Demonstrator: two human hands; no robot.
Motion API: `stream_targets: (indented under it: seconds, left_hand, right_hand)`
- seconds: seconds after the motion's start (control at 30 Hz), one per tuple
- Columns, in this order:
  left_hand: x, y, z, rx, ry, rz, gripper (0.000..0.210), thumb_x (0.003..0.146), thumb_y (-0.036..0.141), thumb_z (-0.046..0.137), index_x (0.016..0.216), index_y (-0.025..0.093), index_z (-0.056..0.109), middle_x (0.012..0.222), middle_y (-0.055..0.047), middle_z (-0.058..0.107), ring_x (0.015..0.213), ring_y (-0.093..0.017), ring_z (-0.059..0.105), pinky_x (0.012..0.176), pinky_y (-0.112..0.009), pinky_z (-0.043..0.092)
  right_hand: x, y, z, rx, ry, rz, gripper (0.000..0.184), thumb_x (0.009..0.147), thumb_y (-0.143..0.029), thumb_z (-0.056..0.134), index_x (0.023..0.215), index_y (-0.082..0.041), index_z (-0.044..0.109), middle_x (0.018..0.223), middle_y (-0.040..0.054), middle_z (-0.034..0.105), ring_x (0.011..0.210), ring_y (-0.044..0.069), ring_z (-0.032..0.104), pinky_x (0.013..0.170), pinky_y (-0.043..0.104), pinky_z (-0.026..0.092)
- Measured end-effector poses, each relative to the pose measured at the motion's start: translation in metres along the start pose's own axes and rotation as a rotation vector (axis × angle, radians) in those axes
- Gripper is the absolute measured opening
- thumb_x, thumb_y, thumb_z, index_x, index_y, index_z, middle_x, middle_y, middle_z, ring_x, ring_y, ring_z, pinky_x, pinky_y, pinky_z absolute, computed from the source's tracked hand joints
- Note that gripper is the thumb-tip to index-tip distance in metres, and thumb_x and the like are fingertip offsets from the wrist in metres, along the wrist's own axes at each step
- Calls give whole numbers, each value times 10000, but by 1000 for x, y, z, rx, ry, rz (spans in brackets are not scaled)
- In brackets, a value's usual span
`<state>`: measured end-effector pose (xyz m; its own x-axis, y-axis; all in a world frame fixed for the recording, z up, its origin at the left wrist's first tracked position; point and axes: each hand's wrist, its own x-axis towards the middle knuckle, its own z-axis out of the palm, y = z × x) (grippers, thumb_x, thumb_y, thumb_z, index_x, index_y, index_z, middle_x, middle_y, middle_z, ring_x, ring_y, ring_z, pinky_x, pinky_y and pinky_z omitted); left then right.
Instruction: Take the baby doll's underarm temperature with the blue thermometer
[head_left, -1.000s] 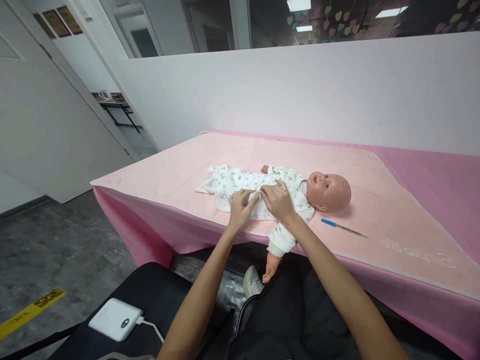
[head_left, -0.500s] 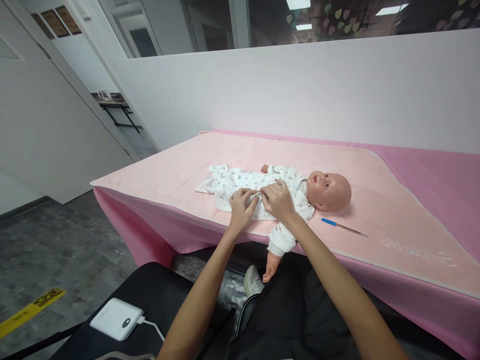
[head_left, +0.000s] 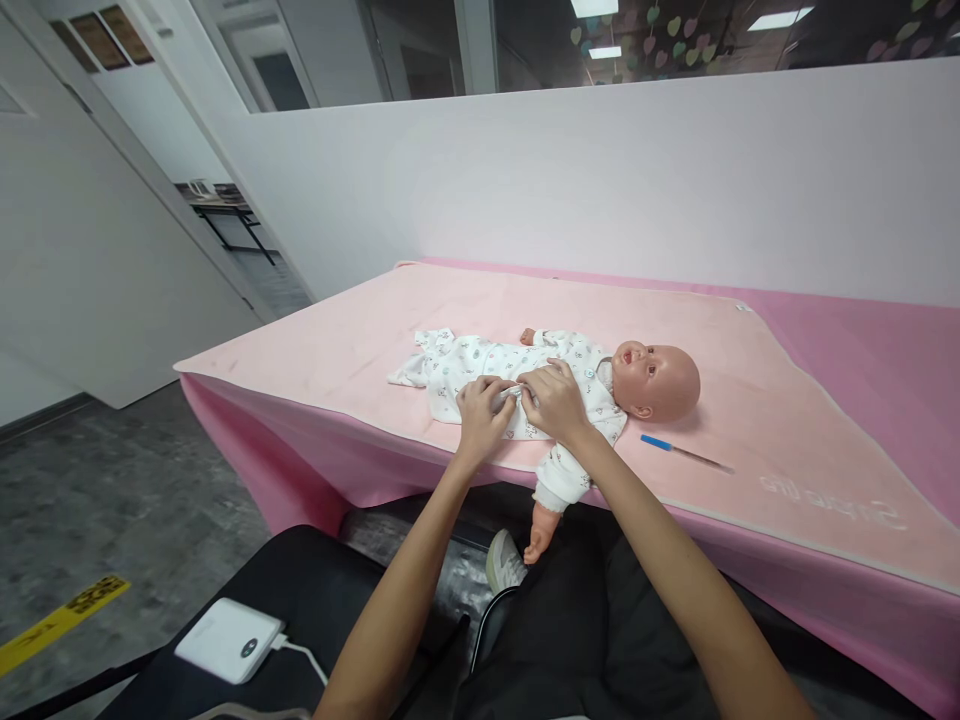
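A baby doll [head_left: 655, 383] lies on its back with its head to the right, dressed in a white patterned baby garment [head_left: 456, 362]. Over the doll's middle, my left hand [head_left: 484, 408] pinches a fold of the garment's front. Close beside it, my right hand [head_left: 553, 398] grips the same stretch of cloth with bent fingers. The fingertips nearly meet, and any fastener between them is too small to make out. One sleeved doll arm [head_left: 544, 530] hangs over the table's near edge below my right wrist.
A pink blanket [head_left: 750, 400] covers the table under the doll. To the right of the doll lies a pen with a blue cap [head_left: 656, 442]. A white power bank [head_left: 229, 640] with a cable rests on a black chair [head_left: 300, 570] at lower left. Behind the table stands a white wall [head_left: 600, 190].
Both hands stay at the same place on the garment, with only slight finger movement at the fold. The whole view has shifted a little.
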<state>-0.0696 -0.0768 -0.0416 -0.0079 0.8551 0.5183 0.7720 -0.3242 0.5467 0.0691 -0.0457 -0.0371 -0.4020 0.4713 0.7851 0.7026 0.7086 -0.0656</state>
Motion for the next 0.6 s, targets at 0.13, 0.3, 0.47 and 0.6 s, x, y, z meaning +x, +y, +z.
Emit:
stream_targets:
  seconds: [0.13, 0.3, 0.47, 0.6]
  left_hand:
    - [1, -1, 1, -4, -9, 3, 195, 806, 245, 462, 936, 246, 607, 968, -26, 565, 992, -206, 495, 925, -388, 271]
    - [1, 1, -1, -48, -23, -4, 180, 794, 228, 459, 900, 246, 603, 952, -23, 569, 994, -210, 490, 935, -400, 260]
    - [1, 1, -3, -85, -25, -23, 119, 784, 241, 460, 826, 229, 571, 922, -21, 553, 982, -212, 483, 944, -408, 262]
    - [0, 0, -3, -129, 30, -41, 101, 777, 240, 434, 725, 206, 514, 885, -30, 516, 923, -209, 474, 895, -390, 322]
  right_hand:
    - [0, 0, 0, 1, -21, 2, 190, 811, -125, 421, 862, -178, 596, 782, 31, 662, 790, 166, 566, 968, 364, 306]
    - [0, -1, -3, 4, -46, 15, 198, 824, -121, 413, 872, -185, 593, 780, 25, 661, 795, 168, 565, 961, 361, 315]
    - [1, 0, -3, 18, -47, 38, 202, 835, -120, 403, 854, -187, 592, 768, 25, 660, 769, 167, 566, 944, 359, 331]
    - [1, 0, -3, 37, -12, 50, 201, 856, -149, 396, 846, -185, 594, 767, 25, 660, 758, 160, 567, 937, 347, 341]
